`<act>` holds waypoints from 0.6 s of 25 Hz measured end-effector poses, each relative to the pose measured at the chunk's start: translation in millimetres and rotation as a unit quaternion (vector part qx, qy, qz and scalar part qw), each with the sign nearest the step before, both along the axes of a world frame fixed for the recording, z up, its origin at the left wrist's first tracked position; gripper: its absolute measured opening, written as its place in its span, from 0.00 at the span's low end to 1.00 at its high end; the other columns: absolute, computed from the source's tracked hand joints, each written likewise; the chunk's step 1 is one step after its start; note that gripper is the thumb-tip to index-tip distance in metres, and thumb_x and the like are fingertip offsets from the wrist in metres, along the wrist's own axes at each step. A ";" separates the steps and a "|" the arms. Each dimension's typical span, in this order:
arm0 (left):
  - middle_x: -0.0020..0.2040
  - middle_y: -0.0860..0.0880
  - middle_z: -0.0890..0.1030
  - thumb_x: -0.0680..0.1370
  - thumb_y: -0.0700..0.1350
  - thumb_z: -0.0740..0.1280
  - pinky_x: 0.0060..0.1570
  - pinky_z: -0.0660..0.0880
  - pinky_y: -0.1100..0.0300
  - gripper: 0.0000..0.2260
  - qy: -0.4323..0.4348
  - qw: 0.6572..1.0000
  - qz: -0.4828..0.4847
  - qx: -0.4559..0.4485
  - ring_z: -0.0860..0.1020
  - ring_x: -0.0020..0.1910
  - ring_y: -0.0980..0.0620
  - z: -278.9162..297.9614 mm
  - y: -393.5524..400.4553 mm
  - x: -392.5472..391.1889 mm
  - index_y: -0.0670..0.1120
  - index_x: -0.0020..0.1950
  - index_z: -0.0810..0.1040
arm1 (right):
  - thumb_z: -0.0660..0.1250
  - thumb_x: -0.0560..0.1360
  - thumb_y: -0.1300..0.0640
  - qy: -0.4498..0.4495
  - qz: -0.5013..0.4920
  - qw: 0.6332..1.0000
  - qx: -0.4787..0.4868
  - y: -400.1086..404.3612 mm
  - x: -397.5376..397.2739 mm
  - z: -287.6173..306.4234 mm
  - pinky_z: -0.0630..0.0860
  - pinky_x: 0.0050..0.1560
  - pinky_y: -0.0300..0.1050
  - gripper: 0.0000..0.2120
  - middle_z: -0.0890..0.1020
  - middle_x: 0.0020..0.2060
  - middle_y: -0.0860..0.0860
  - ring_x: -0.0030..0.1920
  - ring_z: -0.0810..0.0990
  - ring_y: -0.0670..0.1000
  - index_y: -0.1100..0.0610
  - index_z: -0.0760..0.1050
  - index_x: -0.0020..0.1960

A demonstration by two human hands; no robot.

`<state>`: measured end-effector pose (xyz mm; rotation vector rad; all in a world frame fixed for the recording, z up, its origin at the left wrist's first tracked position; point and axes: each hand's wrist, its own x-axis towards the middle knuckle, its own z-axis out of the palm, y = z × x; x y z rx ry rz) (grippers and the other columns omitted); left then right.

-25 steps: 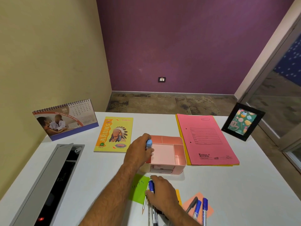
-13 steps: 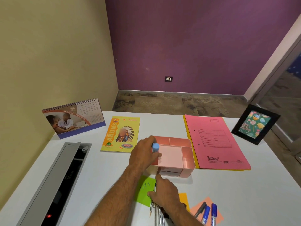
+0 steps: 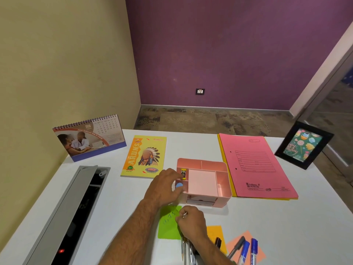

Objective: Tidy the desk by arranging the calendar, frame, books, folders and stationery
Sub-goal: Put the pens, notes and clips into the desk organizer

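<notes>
1. The pink organiser [image 3: 221, 196] stands mid-worktop [image 3: 286, 226] and serves as landmark.
2. The left hand [image 3: 164, 188] is at the organiser's near-left compartment, fingers curled on a blue-capped item [image 3: 179, 185]; it is best lowered upright, then released.
3. Behind that compartment a small stapler [image 3: 183, 174] is lodged.
4. The right hand [image 3: 191, 222], in front of the organiser, is clamped on a bunch of pens [image 3: 188, 251]; these are best kept bundled, tips aligned.
</notes>
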<state>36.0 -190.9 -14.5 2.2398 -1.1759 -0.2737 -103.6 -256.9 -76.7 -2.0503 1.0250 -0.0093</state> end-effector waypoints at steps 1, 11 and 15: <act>0.54 0.54 0.79 0.78 0.51 0.68 0.50 0.74 0.58 0.11 0.016 0.999 0.027 -0.031 0.74 0.53 0.55 -0.9 3.1 0.0 0.50 0.59 0.80 | 0.72 0.68 0.56 -0.030 -0.002 0.999 0.042 -0.5 0.5 0.3 0.71 0.39 0.40 0.07 0.79 0.34 0.46 0.37 0.77 0.49 0.49 0.77 0.34; 0.46 0.45 0.85 0.73 0.29 0.70 0.27 0.73 0.61 0.16 0.372 0.923 0.066 -0.077 0.77 0.29 0.50 13.7 34.5 7.0 0.48 0.49 0.85 | 0.74 0.71 0.57 -0.220 0.042 0.865 0.449 -38.7 -33.8 24.2 0.66 0.25 0.38 0.11 0.77 0.34 0.56 0.28 0.69 0.48 0.61 0.78 0.50; 0.62 0.53 0.80 0.67 0.30 0.77 0.41 0.79 0.58 0.28 0.351 0.933 -0.069 -0.045 0.74 0.35 0.53 33.8 18.8 -13.0 0.53 0.61 0.82 | 0.72 0.73 0.61 -0.256 0.026 0.832 0.491 -56.2 -39.1 45.0 0.70 0.25 0.39 0.09 0.78 0.36 0.57 0.29 0.71 0.49 0.62 0.79 0.52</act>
